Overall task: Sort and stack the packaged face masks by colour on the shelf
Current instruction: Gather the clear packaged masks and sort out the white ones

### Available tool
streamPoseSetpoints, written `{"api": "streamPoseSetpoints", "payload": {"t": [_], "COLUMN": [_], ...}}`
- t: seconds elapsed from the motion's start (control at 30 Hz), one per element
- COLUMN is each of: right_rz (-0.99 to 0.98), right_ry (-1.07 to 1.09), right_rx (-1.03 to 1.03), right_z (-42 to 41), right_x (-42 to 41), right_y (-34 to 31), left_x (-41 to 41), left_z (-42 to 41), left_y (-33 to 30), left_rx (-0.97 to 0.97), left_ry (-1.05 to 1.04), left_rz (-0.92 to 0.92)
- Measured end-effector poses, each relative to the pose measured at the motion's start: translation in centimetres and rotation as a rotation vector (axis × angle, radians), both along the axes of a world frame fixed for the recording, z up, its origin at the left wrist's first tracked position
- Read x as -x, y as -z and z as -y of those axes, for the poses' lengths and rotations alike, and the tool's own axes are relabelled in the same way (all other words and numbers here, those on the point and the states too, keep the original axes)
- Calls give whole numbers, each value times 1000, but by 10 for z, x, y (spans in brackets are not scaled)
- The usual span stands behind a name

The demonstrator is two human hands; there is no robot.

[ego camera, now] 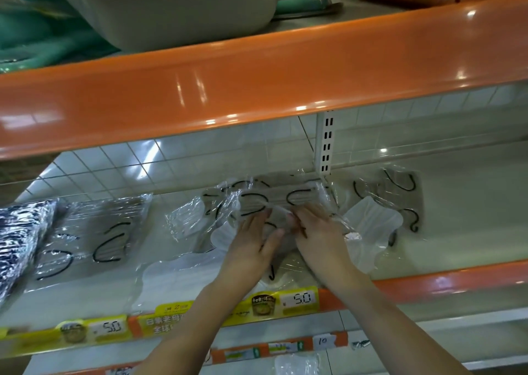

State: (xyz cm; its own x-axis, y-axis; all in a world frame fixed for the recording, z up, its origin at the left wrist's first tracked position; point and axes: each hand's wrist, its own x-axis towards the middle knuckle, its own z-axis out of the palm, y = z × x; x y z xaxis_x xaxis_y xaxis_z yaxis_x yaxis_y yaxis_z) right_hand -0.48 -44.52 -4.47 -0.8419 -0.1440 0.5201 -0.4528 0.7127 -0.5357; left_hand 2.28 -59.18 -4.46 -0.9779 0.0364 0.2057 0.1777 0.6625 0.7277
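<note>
Head view: my left hand (251,236) and right hand (314,229) meet mid-shelf (428,231), each pinching the near edge of a grey packaged mask (278,197) lying on a loose pile. More grey masks (94,229) lie left; another (400,194) lies far right.

Grey masks (278,200) with black ear loops, clear wrap. White masks (371,217). Blue-and-white patterned pack (20,231) far left. Shelf edge (257,88) glossy orange; price strip (285,303) yellow; back wall (171,160) white tile.
</note>
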Motion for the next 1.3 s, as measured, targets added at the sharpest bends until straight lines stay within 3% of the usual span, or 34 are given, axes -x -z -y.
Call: {"api": "streamPoseSetpoints", "payload": {"t": [0.1, 0.2, 0.33, 0.47, 0.53, 0.57, 0.63, 0.7, 0.8, 0.9, 1.23, 1.3], "right_rz": [-59, -171, -234, -243, -200, -185, -213, -247, -284, -301, -267, -185], "right_ry": [-111, -219, -207, -165, -131, -119, -123, -144, -137, -136, -295, -341], "right_rx": [-83, -220, -220, -280, -262, -257, -264, -252, -192, -151, -209, -252], "right_z": [17, 34, 47, 50, 56, 60, 73, 92, 125, 160, 270, 290], "right_x": [-10, -15, -18, -12, -10, -9, -10, -11, -13, -16, -27, -28], "right_y": [-3, 2, 6, 17, 19, 20, 19, 18, 16, 14, 10, 15], "left_x": [-8, -8, -11, -22, -25, -27, -33, -42, -51, -53, -66, -70], "left_z": [-4, 5, 34, 70, 91, 102, 124, 147, 177, 206, 313, 334], "left_y": [-21, -24, -20, -22, -15, -10, -2, 5, 3, 3, 6, 12], "left_rx": [-353, -538, -747, -792, -714, -585, -142, 262, 492, 607, 610, 625], "left_ry": [-109, -290, -441, -544, -581, -603, -591, -450, -234, -125, -321, -327], "left_rz": [47, 35, -7, -33, -14, -25, -109, -345, -487, -480, -508, -507]}}
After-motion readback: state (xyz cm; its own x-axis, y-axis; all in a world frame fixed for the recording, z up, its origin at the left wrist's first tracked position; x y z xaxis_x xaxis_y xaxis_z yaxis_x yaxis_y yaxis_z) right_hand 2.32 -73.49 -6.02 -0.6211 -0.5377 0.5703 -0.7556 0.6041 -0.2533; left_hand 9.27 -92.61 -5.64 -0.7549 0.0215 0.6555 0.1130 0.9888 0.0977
